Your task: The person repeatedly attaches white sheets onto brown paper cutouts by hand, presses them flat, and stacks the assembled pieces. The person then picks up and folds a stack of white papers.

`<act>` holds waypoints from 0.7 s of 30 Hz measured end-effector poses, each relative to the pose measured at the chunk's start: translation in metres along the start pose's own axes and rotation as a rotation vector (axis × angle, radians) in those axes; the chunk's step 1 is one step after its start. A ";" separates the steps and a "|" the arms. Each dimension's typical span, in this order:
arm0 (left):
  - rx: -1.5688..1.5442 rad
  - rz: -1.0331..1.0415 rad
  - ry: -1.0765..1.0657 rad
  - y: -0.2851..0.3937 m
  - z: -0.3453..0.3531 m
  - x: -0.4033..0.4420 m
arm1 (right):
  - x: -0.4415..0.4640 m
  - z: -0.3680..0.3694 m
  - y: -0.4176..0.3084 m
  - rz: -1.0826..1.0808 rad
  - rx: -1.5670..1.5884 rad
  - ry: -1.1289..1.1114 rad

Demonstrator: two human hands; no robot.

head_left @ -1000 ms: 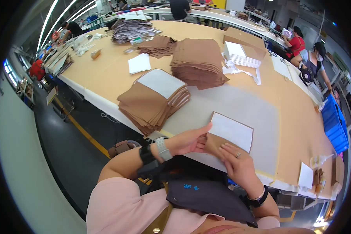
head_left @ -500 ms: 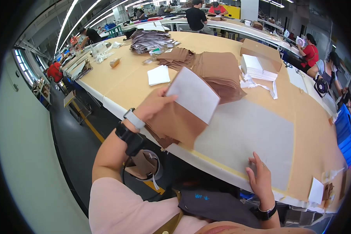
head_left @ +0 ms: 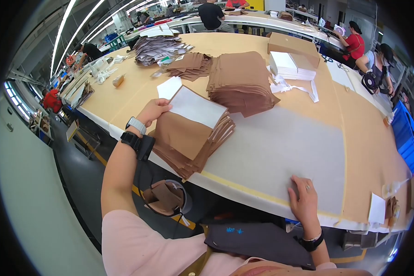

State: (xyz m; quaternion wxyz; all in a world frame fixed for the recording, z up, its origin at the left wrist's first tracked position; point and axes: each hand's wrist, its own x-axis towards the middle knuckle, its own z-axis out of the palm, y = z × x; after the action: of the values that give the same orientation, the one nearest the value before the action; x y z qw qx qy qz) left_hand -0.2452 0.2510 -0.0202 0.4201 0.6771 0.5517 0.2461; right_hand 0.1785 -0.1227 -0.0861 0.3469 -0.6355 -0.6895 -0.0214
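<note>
My left hand [head_left: 153,112] is closed on the upper left edge of a brown sheet with a white panel [head_left: 198,106] across its upper part. This sheet lies over a stack of brown pieces [head_left: 221,133] at the table's near edge. Whether the sheets are fabric or leather I cannot tell. My right hand [head_left: 303,198] holds nothing; its fingers are apart and bent, resting at the near edge of a translucent grey-white mat [head_left: 280,152]. A small pile of white sheets [head_left: 169,87] lies partly hidden behind the brown sheet.
Beyond are a tall brown stack [head_left: 239,73], a lower brown pile [head_left: 191,64], grey-white layered pieces [head_left: 158,49], a white stack [head_left: 290,66] and a cardboard box [head_left: 292,46]. Below the table edge stands a bin [head_left: 187,198] with brown scraps. Other people work around the room.
My left hand has brought the brown sheet left and down onto the near stack, where it now lies flatter. My right hand stays by the mat's near edge. The camera view has shifted slightly.
</note>
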 end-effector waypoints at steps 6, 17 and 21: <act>0.062 -0.041 -0.098 -0.016 -0.005 0.013 | -0.001 0.001 0.000 0.005 -0.016 0.014; -0.061 -0.270 -0.094 0.000 -0.004 -0.066 | -0.003 0.004 0.004 -0.006 -0.054 0.034; -0.114 -0.181 -0.089 -0.002 -0.009 -0.069 | -0.003 0.006 0.006 -0.016 -0.077 0.032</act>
State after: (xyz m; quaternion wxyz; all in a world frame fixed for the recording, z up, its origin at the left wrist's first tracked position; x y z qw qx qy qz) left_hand -0.2720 0.1883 -0.0086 0.5026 0.6097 0.5766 0.2080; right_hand 0.1808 -0.1217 -0.0947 0.3332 -0.6424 -0.6874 -0.0607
